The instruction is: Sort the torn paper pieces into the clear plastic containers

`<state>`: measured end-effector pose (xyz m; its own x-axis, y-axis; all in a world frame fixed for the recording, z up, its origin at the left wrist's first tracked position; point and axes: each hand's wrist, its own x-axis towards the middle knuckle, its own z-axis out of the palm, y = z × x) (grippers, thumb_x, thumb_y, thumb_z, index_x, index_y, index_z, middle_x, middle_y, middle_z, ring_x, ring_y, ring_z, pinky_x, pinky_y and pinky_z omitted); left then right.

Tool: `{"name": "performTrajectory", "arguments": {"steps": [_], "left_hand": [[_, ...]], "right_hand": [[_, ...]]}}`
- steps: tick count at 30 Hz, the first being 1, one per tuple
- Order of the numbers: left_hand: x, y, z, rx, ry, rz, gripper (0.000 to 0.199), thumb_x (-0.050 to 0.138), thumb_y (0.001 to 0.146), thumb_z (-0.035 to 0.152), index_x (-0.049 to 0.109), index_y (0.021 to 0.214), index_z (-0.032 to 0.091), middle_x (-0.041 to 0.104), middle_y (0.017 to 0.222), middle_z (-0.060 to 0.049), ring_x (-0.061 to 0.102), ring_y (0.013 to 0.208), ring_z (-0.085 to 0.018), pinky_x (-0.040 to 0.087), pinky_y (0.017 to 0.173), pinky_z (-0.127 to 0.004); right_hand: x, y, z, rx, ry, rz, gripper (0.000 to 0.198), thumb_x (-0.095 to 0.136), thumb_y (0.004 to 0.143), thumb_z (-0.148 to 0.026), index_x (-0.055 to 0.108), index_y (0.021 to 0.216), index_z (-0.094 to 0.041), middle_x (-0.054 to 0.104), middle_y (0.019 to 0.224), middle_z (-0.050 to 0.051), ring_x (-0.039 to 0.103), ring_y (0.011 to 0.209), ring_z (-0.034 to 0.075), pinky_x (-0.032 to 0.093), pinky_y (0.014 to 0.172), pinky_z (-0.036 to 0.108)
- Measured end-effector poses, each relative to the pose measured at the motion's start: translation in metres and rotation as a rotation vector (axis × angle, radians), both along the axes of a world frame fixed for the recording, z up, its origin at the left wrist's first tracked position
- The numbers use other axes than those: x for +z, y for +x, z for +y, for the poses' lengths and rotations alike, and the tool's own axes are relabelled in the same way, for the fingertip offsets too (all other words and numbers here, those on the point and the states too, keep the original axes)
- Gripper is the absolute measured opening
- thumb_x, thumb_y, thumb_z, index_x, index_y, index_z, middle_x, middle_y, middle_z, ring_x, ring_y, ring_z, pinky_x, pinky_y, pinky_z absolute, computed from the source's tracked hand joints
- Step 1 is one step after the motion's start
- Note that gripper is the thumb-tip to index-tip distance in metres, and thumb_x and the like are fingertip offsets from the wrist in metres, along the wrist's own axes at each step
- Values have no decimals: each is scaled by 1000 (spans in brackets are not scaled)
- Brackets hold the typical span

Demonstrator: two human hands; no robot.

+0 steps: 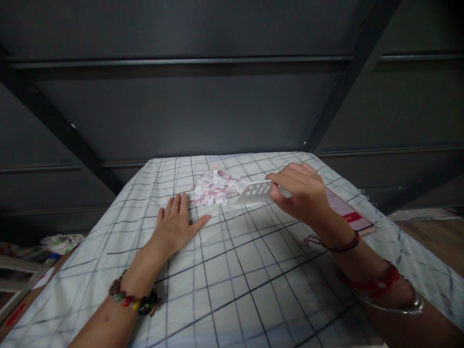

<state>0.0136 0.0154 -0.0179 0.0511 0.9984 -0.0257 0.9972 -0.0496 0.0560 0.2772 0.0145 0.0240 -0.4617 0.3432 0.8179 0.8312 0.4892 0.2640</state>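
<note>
My left hand [176,222] lies flat on the checked cloth [232,270], fingers spread, a ring on one of them. Just beyond its fingertips is a loose pile of small white and pinkish paper scraps [214,187]. Between thumb and fingers my right hand [299,191] pinches a white flat plastic piece with rows of slots [252,193]. This piece is tilted, its lower left edge at or near the cloth by the right side of the pile. Part of it is hidden behind my right hand.
A tablet or phone with a pink and red screen [350,212] lies on the cloth, partly behind my right wrist. Dark grey panels [203,111] rise behind the cloth's far edge. At lower left, a pale slatted frame [21,275] stands beside the table.
</note>
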Motion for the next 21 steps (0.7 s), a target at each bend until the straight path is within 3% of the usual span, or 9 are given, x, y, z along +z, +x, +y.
{"name": "performTrajectory", "arguments": {"steps": [3,21], "left_hand": [[0,0,0,1,10,6,90,29,79,66,16,141,2,18,147,-18,15,134,-32,19,105,-50],[2,0,0,5,-13,14,88,30,80,64,15,141,2,16,147,-18,13,135,-31,18,106,-48]], "right_hand": [[-1,-1,1,-44,14,-10,17,47,77,-12,63,74,-16,61,63,1,51,63,14,33,60,30],[-1,-2,-2,69,-48,3,16,48,76,-16,63,77,-17,60,63,0,51,63,14,35,60,30]]}}
